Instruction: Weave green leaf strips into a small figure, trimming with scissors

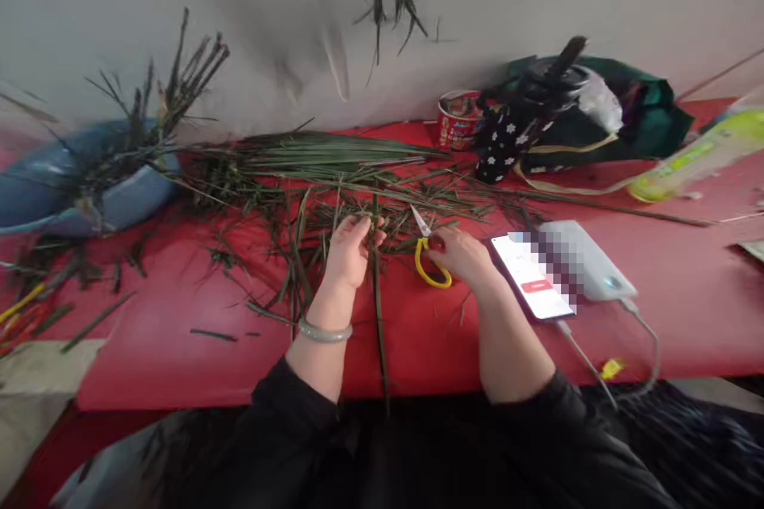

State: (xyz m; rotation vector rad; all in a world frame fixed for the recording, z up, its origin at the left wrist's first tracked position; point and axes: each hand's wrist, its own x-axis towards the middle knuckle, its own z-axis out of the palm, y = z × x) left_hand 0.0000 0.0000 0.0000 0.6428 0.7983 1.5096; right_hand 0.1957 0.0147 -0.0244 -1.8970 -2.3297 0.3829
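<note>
My left hand [349,248] pinches a long green leaf strip [377,310] near its top, where a small folded or knotted part shows between thumb and fingers. The strip hangs down past the table's front edge. A few inches to the right, my right hand [459,253] has its fingers closed on scissors with yellow handles [434,277]. Their blades point up and to the left, resting just above the red table. Loose leaf scraps [322,215] lie around and behind both hands.
A bundle of long leaves [334,149] lies at the back. At left stands a blue basin [134,195] with stalks. To the right are a phone [519,262], a white power bank [588,262] with cable, a red tub [457,127], a flowered umbrella [504,145] and a yellow-green bottle [692,163].
</note>
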